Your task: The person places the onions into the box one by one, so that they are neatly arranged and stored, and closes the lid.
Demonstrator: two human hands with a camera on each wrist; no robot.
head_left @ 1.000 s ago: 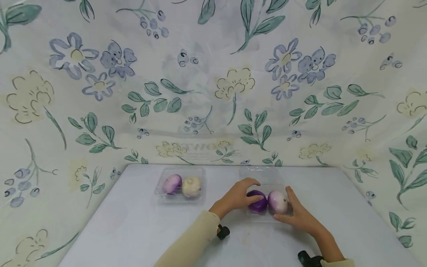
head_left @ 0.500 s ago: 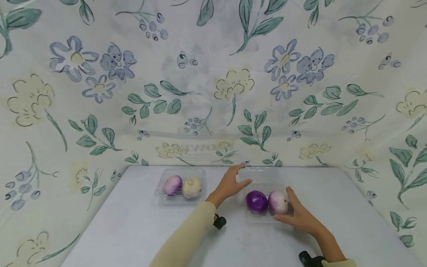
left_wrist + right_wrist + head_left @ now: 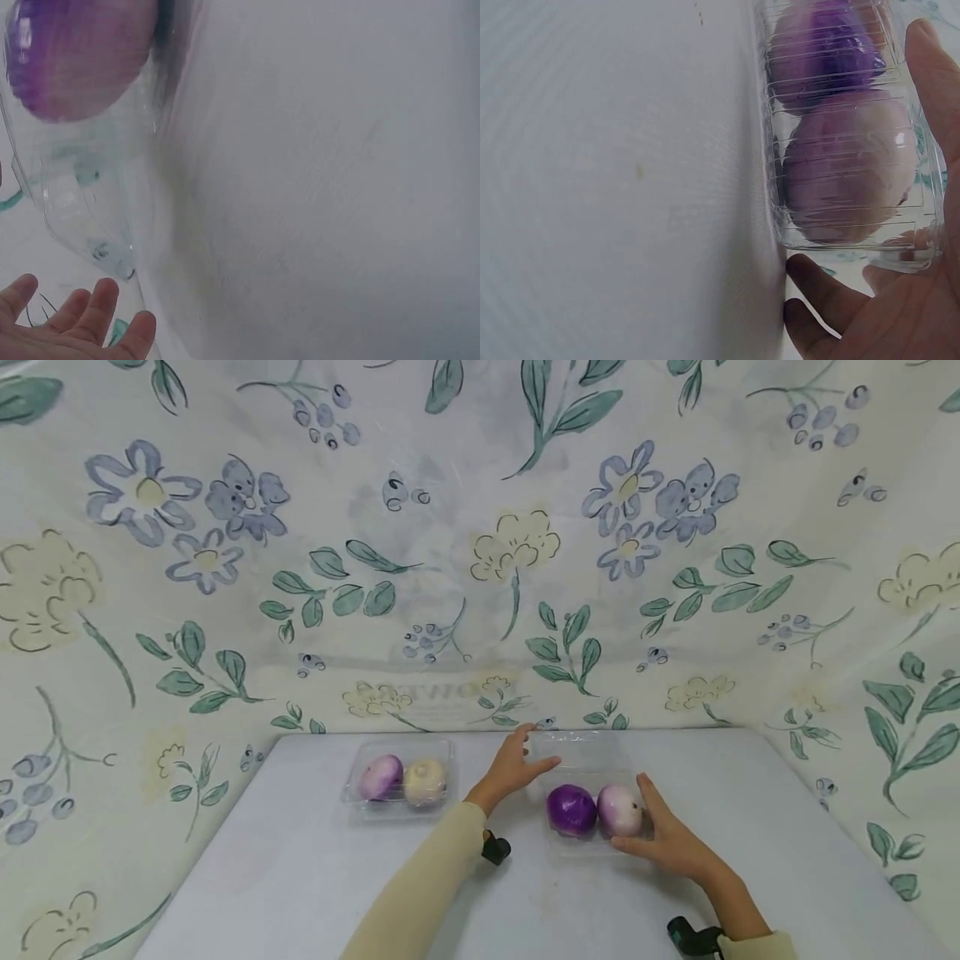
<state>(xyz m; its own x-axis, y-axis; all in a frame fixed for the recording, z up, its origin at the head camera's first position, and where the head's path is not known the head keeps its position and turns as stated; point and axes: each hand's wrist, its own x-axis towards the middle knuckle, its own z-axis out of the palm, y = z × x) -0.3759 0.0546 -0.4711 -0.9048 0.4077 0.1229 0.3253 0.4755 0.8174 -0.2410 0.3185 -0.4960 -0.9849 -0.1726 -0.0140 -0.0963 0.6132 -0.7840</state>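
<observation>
A clear plastic box (image 3: 558,849) with its lid (image 3: 588,750) folded back holds a dark purple onion (image 3: 572,810) and a pale purple-white onion (image 3: 620,810). My right hand (image 3: 670,839) holds the box's right end, its thumb at the near rim and a finger along the far side. In the right wrist view, several fingers lie round the end wall, low by the table. At the lid's left edge is my left hand (image 3: 513,768), fingers and thumb spread. The left wrist view has those fingers (image 3: 103,304) just apart from the lid's corner.
To the left on the white table (image 3: 300,860) stands another clear box (image 3: 360,812), with a purple onion (image 3: 382,777) and a whitish onion (image 3: 425,782) inside. A floral curtain (image 3: 450,568) closes off the back and sides.
My left hand has lifted off the dark purple onion and moved left and back to the lid's edge. The right hand stays at the box's right end. The head view has shifted slightly.
</observation>
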